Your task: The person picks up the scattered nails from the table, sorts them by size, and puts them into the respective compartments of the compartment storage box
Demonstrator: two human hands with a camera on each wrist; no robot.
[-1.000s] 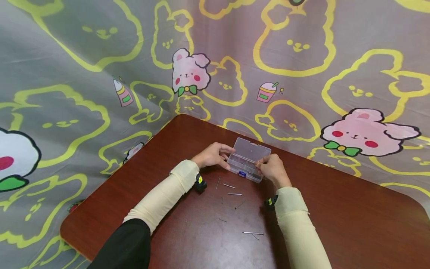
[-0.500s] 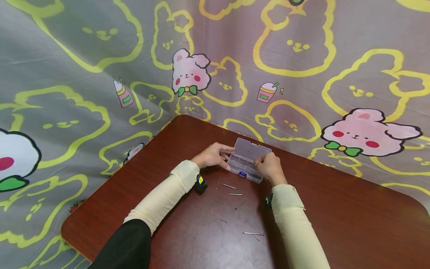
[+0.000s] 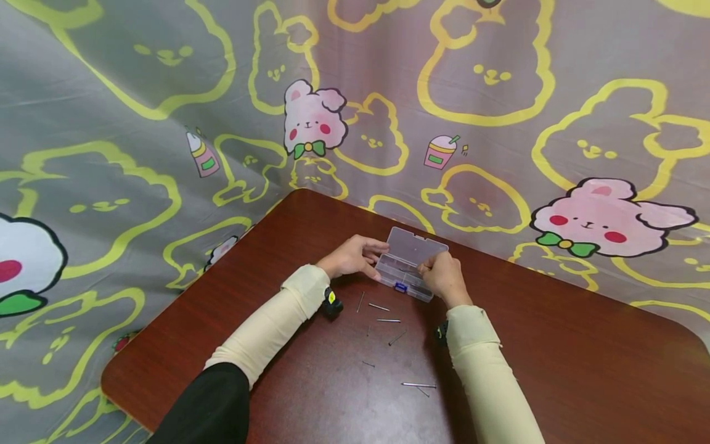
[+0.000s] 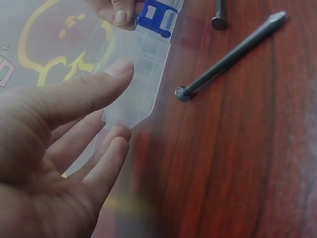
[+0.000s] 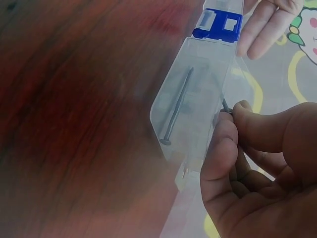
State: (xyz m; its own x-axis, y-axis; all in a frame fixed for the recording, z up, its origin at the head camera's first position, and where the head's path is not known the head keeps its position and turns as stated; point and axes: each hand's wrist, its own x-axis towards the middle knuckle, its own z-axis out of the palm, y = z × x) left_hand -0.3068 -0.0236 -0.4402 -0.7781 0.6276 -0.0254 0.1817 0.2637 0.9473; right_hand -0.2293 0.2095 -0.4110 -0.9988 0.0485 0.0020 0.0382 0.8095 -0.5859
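A clear plastic compartment box (image 3: 397, 270) with a blue latch (image 5: 218, 26) stands on the table, its lid (image 3: 413, 243) raised at the back. My left hand (image 3: 355, 256) touches the box's left end, thumb and fingers mostly straight and spread about the corner. Over the right part of the box, my right hand (image 3: 445, 277) pinches a thin nail (image 5: 225, 104) near its head between thumb and forefinger; its lower part is seen only faintly through the plastic. A longer nail (image 5: 178, 106) lies in the compartment at the front right.
Several loose nails lie in front of the box on the brown table (image 3: 310, 382), among them a long nail (image 3: 418, 385) toward the near side and a nail (image 4: 230, 58) close to my left hand. A patterned curtain (image 3: 360, 123) hangs along the back and left edges.
My right hand has shifted slightly left over the box and turned a little, the nail in its fingers coming further over the compartments. My left hand and the box have stayed put.
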